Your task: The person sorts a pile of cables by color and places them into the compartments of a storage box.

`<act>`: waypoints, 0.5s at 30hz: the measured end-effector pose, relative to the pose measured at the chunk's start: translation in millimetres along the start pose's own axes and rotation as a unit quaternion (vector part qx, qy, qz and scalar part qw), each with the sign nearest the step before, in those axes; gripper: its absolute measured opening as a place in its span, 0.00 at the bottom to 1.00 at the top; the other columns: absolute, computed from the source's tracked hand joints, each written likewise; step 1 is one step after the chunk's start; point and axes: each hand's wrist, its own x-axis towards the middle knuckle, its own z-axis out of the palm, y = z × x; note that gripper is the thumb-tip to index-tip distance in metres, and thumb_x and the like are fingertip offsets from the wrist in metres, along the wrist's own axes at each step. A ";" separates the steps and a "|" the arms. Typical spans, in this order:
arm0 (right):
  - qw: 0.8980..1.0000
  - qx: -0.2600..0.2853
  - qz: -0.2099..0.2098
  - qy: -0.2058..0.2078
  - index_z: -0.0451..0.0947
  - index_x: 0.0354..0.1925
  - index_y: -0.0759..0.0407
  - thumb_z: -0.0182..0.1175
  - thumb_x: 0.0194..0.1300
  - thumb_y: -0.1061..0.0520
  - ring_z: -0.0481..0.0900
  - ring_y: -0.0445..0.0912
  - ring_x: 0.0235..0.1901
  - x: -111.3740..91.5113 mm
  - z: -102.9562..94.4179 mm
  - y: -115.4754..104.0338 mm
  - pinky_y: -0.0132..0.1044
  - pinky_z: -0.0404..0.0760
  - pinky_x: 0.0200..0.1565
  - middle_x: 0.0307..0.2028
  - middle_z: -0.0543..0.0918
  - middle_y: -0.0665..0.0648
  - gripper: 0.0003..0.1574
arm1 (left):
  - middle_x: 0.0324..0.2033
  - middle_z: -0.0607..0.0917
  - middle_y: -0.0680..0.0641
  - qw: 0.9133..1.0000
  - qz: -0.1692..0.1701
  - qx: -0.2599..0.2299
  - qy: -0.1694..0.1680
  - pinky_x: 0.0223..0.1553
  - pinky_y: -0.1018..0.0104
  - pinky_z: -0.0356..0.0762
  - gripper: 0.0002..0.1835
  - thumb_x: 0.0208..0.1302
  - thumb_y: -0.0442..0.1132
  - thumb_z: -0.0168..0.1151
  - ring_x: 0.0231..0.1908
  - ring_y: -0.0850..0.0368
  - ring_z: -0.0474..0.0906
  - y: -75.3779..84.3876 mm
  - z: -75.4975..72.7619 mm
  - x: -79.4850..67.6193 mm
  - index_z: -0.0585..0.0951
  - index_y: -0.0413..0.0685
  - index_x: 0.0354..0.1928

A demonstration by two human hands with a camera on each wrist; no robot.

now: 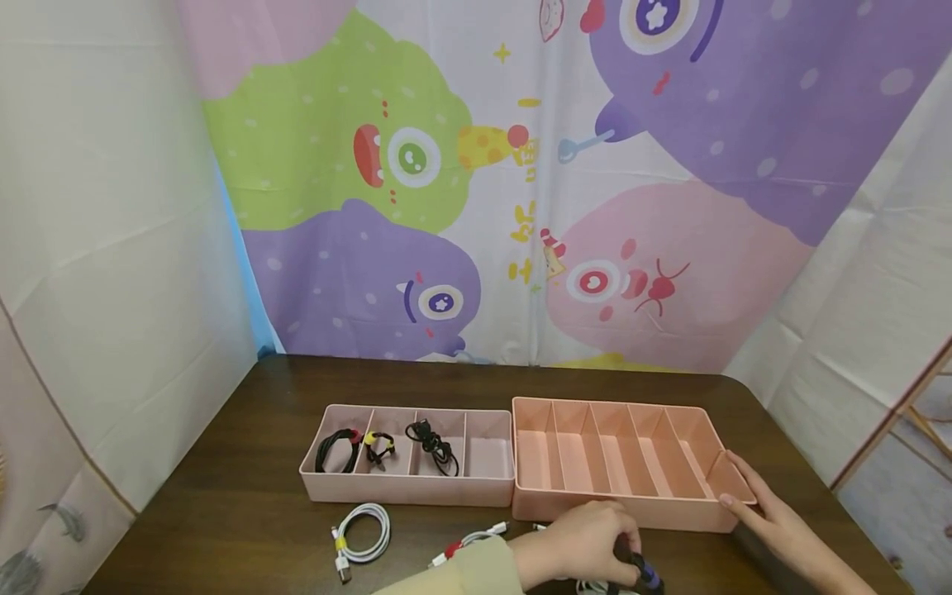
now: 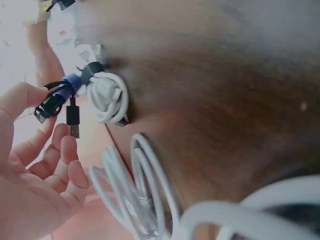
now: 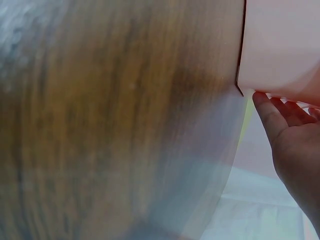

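Head view: left hand [image 1: 580, 541] pinches blue-tied black cable [image 1: 643, 567], thumb and apparently forefinger.
Black cable: near side of orange box [image 1: 617, 506], 4 o'clock from left hand's middle; long axis roughly 11-to-5; touching table [image 1: 223, 504] or lifted, cannot tell.
Orange box: 12 o'clock from cable, front wall facing it.
Right hand [image 1: 769, 521]: fingers extended, resting at box's 3 o'clock end; farther from cable than left.

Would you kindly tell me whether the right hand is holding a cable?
No, the right hand touches the end of the peach divided box instead.
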 end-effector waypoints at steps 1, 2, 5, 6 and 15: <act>1.000 -0.003 -0.001 0.002 0.40 0.75 0.47 0.48 0.72 0.54 0.42 0.13 0.55 0.0 0.2 0.0 0.52 0.60 0.58 0.72 0.49 0.66 0.41 | 0.28 0.74 0.67 1.000 -0.004 -0.004 0.000 0.26 0.86 0.60 0.07 0.49 0.49 0.70 0.28 0.77 0.65 0.7 -2.0 -0.9 0.81 0.61 0.29; 1.000 0.000 -0.002 0.003 0.40 0.75 0.47 0.48 0.72 0.54 0.42 0.13 0.55 0.2 0.3 0.1 0.54 0.60 0.59 0.72 0.49 0.66 0.41 | 0.28 0.74 0.66 1.000 -0.006 -0.008 0.001 0.25 0.86 0.60 0.07 0.49 0.49 0.69 0.27 0.77 0.65 1.1 -3.7 -1.6 0.82 0.61 0.29; 1.000 -0.002 0.000 0.003 0.40 0.75 0.47 0.48 0.72 0.53 0.42 0.14 0.55 0.8 0.3 0.1 0.59 0.61 0.56 0.72 0.49 0.67 0.41 | 0.27 0.74 0.66 1.000 -0.010 -0.013 0.009 0.24 0.86 0.60 0.07 0.49 0.49 0.69 0.26 0.76 0.64 2.0 -7.6 -3.7 0.81 0.60 0.29; 1.000 -0.008 -0.002 0.006 0.41 0.75 0.47 0.49 0.72 0.53 0.43 0.14 0.55 0.6 0.6 0.5 0.52 0.63 0.57 0.71 0.49 0.66 0.41 | 0.26 0.74 0.66 1.000 -0.009 -0.013 0.012 0.24 0.86 0.60 0.07 0.49 0.49 0.69 0.26 0.76 0.64 2.3 -8.6 -4.4 0.81 0.60 0.29; 0.999 -0.030 -0.014 0.019 0.44 0.74 0.49 0.51 0.71 0.54 0.44 0.10 0.52 -0.1 1.5 1.4 0.17 0.60 0.43 0.73 0.48 0.52 0.40 | 0.25 0.74 0.65 1.000 0.010 -0.009 0.026 0.26 0.88 0.59 0.08 0.48 0.49 0.68 0.26 0.77 0.64 4.9 -21.9 -11.2 0.81 0.58 0.29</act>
